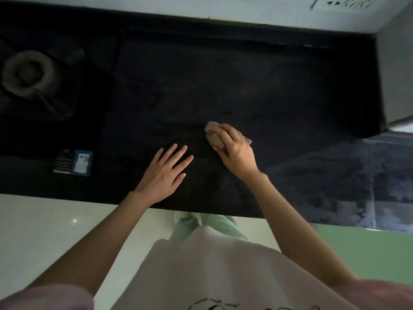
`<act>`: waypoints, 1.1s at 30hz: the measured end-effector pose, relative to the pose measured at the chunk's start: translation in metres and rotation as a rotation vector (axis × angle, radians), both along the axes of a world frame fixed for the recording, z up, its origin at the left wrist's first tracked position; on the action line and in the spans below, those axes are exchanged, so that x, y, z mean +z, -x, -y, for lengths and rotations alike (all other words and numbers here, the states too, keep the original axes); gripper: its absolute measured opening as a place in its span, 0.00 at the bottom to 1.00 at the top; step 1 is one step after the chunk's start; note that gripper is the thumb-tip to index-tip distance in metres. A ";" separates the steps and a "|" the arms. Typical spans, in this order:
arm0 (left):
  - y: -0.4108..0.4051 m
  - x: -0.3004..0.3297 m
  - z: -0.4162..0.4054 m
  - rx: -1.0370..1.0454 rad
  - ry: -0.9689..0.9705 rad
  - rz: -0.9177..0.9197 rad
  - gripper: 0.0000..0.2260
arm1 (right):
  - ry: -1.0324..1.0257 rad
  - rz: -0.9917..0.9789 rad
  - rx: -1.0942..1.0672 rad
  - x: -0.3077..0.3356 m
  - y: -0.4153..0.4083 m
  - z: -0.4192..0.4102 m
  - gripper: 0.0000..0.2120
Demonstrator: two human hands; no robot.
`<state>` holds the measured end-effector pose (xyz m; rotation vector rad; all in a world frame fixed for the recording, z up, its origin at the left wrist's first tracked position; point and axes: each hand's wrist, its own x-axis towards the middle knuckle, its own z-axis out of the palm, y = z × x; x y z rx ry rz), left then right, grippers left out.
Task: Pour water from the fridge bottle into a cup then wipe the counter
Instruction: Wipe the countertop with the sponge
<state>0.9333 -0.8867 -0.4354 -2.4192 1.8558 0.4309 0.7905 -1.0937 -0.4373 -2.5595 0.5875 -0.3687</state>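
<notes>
— Fingers (220,135) of right hand (234,151)?
— Curled, gripping pale cloth (212,134) on dark worktop (268,86); left hand (166,173) lay flat, fingers spread.
— Surroundings?
— Stove burner (28,73) far left; small blue packet (73,162) near front edge.

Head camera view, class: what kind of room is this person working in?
Most likely a home kitchen. A gas burner sits at the left of a dark stone counter, a tiled wall rises behind it, and the right hand presses a cloth onto it.
</notes>
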 end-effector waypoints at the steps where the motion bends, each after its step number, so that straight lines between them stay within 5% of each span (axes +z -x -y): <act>1: 0.000 0.000 0.000 0.001 0.003 -0.010 0.24 | 0.001 0.001 0.013 0.000 0.017 0.003 0.22; 5: -0.001 0.002 0.000 -0.003 -0.007 -0.034 0.23 | 0.027 -0.008 -0.157 -0.006 0.056 0.065 0.21; 9: 0.002 0.003 0.002 0.020 -0.006 -0.021 0.23 | -0.029 -0.061 -0.388 0.003 0.011 0.122 0.24; 15: -0.002 0.008 0.024 0.076 0.015 0.007 0.24 | -0.054 -0.014 -0.139 0.008 -0.073 0.094 0.22; 20: -0.015 0.013 0.069 0.154 0.014 -0.012 0.25 | 0.020 0.006 -0.011 0.004 -0.015 0.057 0.22; 26: -0.029 0.009 0.105 0.185 -0.019 -0.013 0.25 | 0.051 0.004 -0.329 -0.005 0.040 0.147 0.22; 30: -0.030 0.004 0.111 0.193 -0.060 -0.004 0.25 | -0.026 -0.036 -0.496 0.002 -0.023 0.207 0.23; 33: -0.030 0.000 0.108 0.185 -0.031 0.005 0.25 | -0.031 -0.016 -0.367 0.003 -0.085 0.199 0.22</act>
